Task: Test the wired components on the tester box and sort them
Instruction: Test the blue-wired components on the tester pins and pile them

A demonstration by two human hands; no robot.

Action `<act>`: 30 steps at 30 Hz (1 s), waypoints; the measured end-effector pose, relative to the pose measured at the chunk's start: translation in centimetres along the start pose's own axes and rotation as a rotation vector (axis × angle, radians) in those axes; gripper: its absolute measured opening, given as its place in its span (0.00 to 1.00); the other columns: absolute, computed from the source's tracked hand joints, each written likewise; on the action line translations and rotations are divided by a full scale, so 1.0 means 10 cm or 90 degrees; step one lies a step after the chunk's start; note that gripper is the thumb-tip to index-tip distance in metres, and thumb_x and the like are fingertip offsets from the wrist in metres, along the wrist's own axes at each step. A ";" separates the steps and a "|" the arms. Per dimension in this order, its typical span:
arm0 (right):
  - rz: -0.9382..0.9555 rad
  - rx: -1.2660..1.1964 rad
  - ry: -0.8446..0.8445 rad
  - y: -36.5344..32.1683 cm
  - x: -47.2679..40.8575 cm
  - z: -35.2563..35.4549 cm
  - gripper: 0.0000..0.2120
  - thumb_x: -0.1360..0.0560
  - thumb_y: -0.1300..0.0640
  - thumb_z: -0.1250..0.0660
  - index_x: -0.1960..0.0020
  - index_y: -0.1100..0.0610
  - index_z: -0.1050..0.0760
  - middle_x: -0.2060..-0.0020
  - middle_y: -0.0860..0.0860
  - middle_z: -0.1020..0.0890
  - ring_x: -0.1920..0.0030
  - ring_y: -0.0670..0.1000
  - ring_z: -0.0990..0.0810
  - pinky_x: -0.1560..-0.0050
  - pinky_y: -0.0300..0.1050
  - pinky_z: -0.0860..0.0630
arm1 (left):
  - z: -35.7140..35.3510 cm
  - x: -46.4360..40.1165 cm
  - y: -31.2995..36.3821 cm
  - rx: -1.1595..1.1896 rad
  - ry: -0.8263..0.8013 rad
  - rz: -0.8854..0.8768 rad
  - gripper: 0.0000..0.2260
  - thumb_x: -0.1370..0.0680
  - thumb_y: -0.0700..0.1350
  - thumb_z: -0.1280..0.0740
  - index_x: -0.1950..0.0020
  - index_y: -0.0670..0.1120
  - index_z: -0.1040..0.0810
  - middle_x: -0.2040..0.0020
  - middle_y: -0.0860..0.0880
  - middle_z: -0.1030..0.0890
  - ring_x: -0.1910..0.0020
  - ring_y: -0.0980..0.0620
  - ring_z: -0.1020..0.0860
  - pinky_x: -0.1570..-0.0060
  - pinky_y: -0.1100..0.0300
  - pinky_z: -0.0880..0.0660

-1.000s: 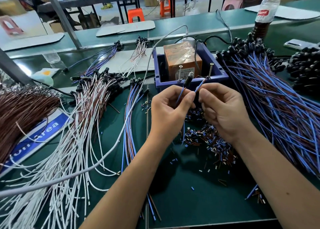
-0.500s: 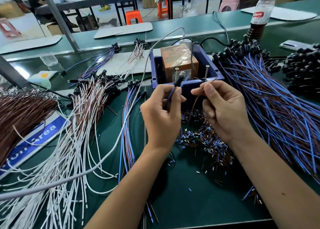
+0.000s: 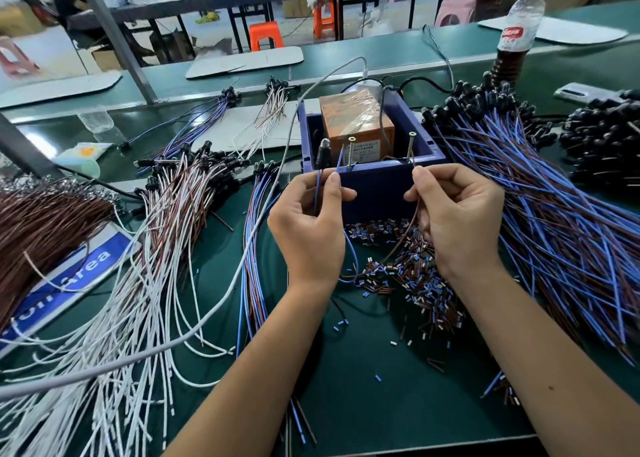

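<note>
I count two screws standing upright on the near wall of the blue tester box [image 3: 374, 183]: the left screw [image 3: 351, 150] and the right screw [image 3: 411, 145]. Inside the box sits one orange block wrapped in clear film [image 3: 356, 119], with a grey cable [image 3: 207, 318] running out over the far rim and down across the green bench [image 3: 346, 387]. My left hand [image 3: 308, 228] pinches the blue lead [image 3: 340, 158] of the wired component between thumb and forefinger, its bare tip beside the left screw, and the component's black head [image 3: 323, 151] stands just above that hand. My right hand [image 3: 457, 214] pinches the brown lead [image 3: 414, 210] up against the right screw. A heap of cut sleeve bits [image 3: 412, 276] lies below the box. One drink bottle [image 3: 516, 34] stands far right, beyond a blue-and-brown wire bundle [image 3: 554, 221]; white-and-brown leads [image 3: 138, 283] fan out on the left.
</note>
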State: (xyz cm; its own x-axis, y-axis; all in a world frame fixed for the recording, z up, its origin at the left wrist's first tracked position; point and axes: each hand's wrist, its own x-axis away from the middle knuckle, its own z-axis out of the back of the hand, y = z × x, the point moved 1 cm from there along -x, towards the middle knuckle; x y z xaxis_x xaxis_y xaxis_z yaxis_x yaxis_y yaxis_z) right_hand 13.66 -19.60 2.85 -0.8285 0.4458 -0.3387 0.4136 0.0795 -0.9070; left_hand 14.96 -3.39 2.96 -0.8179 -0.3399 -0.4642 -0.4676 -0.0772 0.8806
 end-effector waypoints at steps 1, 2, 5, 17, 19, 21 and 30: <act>-0.001 0.005 -0.002 0.00 0.00 0.00 0.08 0.20 0.60 0.28 0.58 0.57 0.19 0.68 0.54 0.16 0.80 0.47 0.30 0.79 0.37 0.34 | 0.00 0.00 0.00 -0.002 -0.010 -0.007 0.04 0.19 0.41 0.29 0.52 0.46 0.17 0.64 0.51 0.14 0.63 0.54 0.15 0.58 0.63 0.22; -0.001 0.009 -0.004 0.00 0.00 0.01 0.07 0.20 0.60 0.28 0.57 0.57 0.19 0.68 0.54 0.16 0.80 0.47 0.30 0.79 0.37 0.34 | 0.00 0.00 0.00 -0.003 -0.021 -0.013 0.04 0.18 0.41 0.29 0.53 0.47 0.17 0.64 0.52 0.14 0.64 0.55 0.16 0.58 0.64 0.23; -0.005 0.015 -0.009 0.01 0.00 0.01 0.07 0.20 0.59 0.28 0.57 0.56 0.19 0.68 0.55 0.16 0.80 0.47 0.30 0.79 0.38 0.34 | 0.01 -0.01 0.01 -0.007 -0.037 -0.020 0.07 0.18 0.41 0.29 0.55 0.49 0.17 0.64 0.52 0.14 0.65 0.57 0.17 0.59 0.66 0.25; 0.011 0.024 -0.020 0.05 -0.01 0.02 0.08 0.21 0.58 0.28 0.59 0.53 0.18 0.69 0.55 0.17 0.81 0.48 0.31 0.79 0.36 0.36 | 0.03 0.00 0.06 0.017 -0.034 0.002 0.12 0.20 0.39 0.31 0.64 0.45 0.20 0.70 0.53 0.20 0.71 0.60 0.25 0.65 0.69 0.29; 0.010 0.022 -0.021 0.05 -0.01 0.02 0.08 0.21 0.58 0.28 0.59 0.52 0.17 0.69 0.55 0.17 0.81 0.48 0.31 0.79 0.36 0.36 | 0.03 0.00 0.07 0.021 -0.034 0.004 0.12 0.20 0.39 0.31 0.64 0.45 0.20 0.70 0.54 0.20 0.71 0.61 0.25 0.65 0.70 0.29; 0.008 0.024 -0.023 0.05 -0.01 0.03 0.08 0.21 0.58 0.28 0.59 0.52 0.17 0.69 0.55 0.17 0.81 0.48 0.31 0.79 0.36 0.36 | 0.03 0.00 0.07 0.016 -0.032 0.003 0.12 0.20 0.39 0.30 0.64 0.46 0.20 0.70 0.54 0.20 0.71 0.61 0.25 0.65 0.70 0.29; 0.016 0.033 -0.019 -0.01 0.02 0.07 0.07 0.20 0.58 0.28 0.57 0.55 0.19 0.68 0.54 0.16 0.79 0.47 0.31 0.77 0.35 0.35 | 0.07 -0.02 0.19 0.018 0.118 -0.058 0.08 0.20 0.39 0.31 0.59 0.42 0.21 0.70 0.50 0.21 0.73 0.52 0.26 0.69 0.59 0.30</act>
State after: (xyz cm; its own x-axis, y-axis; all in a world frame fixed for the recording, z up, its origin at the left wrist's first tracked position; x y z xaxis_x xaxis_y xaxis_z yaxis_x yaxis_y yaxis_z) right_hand 13.17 -20.18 2.67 -0.8298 0.4199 -0.3676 0.4145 0.0226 -0.9098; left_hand 14.02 -2.77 4.66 -0.6972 -0.5001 -0.5137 -0.5480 -0.0903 0.8316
